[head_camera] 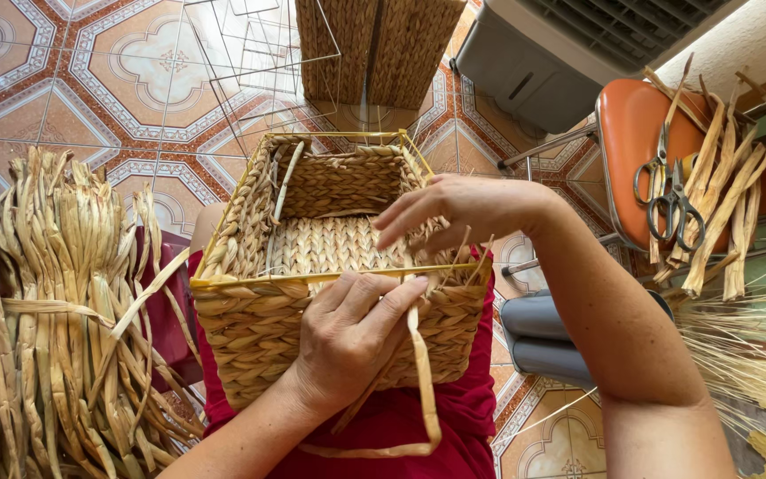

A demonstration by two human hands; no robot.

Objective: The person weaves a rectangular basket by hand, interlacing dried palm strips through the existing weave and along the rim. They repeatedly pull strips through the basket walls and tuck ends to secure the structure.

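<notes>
A square woven straw basket point(250, 337) on a yellow wire frame rests on my lap, over red cloth. My left hand point(347, 341) presses on the near wall and pinches a flat straw strand point(425, 390) that loops down below the basket. My right hand point(449, 208) reaches over the right rim, its fingers curled down inside the basket against the weave near the corner.
A thick bundle of dried straw strands point(55, 319) lies at my left. An orange stool point(636, 133) at the right holds scissors point(671, 200) and cut straw pieces. Finished woven baskets point(379, 49) and a bare wire frame point(250, 53) stand on the patterned tile floor ahead.
</notes>
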